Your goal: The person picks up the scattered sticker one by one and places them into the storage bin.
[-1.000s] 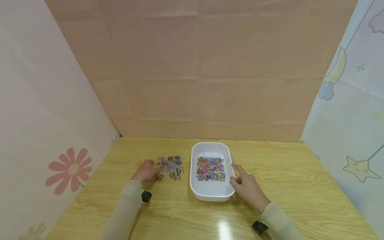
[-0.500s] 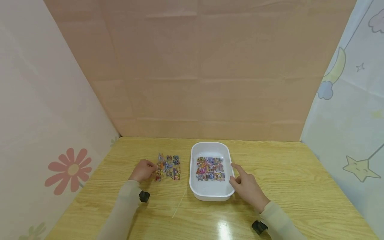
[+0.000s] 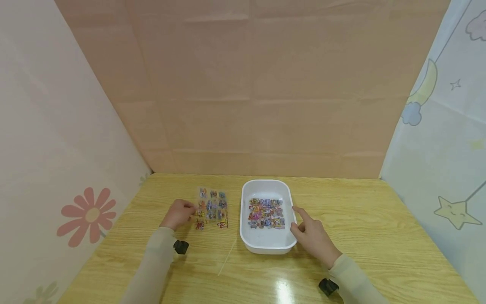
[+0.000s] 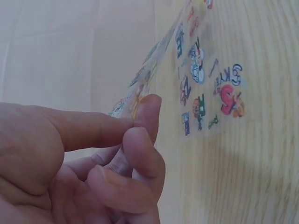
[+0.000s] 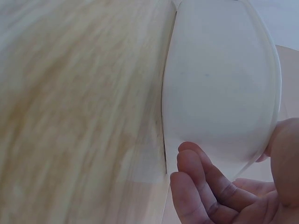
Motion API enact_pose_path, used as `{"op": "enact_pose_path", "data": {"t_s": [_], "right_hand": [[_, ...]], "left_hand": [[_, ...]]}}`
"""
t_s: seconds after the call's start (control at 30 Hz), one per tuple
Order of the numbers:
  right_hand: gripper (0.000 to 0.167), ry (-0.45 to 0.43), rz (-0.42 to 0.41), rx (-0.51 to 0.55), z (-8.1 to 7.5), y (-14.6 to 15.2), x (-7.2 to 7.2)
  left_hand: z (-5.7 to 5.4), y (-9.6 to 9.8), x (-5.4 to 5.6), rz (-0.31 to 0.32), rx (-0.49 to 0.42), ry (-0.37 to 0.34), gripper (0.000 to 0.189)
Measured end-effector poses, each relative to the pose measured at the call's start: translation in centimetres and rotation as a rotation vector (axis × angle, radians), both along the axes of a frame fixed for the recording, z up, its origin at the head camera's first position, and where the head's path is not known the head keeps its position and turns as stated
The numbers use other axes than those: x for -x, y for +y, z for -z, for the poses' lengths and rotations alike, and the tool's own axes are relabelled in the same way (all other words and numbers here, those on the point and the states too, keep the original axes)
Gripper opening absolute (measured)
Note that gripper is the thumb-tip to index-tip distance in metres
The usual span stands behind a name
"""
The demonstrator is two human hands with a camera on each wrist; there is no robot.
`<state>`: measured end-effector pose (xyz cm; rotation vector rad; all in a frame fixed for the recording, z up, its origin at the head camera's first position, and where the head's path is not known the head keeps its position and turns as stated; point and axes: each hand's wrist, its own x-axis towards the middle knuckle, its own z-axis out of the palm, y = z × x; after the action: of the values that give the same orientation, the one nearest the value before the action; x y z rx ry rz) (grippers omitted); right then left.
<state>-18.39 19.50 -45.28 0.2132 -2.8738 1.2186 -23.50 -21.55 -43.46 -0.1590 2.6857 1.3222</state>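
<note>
My left hand [image 3: 178,214] pinches the left edge of a clear sticker sheet [image 3: 211,204] printed with small colourful pictures. In the left wrist view that sheet rises at a slant from thumb and forefinger, while a second sticker sheet [image 4: 212,121] lies flat on the table below it. To the right stands a white plastic tray [image 3: 267,241], with printed clear sticker sheets [image 3: 266,213] on its floor; how many cannot be told. My right hand [image 3: 315,238] holds the tray's right rim, its thumb over the edge and several fingers against the outer wall [image 5: 219,79].
The wood-grain table [image 3: 379,236] extends to both sides of the tray. A thin pale strip [image 3: 227,257] lies left of the tray's front corner. A peach backdrop [image 3: 250,84] closes off the back, with patterned cloth walls at left and right.
My left hand has drawn slightly left, and the pinched sticker sheet has lifted and shifted off the one beneath. My right hand and the tray stay in place.
</note>
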Motion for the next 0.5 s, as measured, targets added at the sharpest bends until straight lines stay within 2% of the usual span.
{"op": "enact_pose_path", "data": {"t_s": [0.23,0.5], "right_hand": [[0.055,0.006,0.001,-0.003,0.1,0.0,0.1],[0.055,0.009,0.0,0.002,0.1,0.0,0.1]], "left_hand": [[-0.5,-0.1,0.3,-0.013,-0.061,-0.019,0.032],[-2.0,0.4,-0.1,0.006,-0.075,0.037,0.031]]}}
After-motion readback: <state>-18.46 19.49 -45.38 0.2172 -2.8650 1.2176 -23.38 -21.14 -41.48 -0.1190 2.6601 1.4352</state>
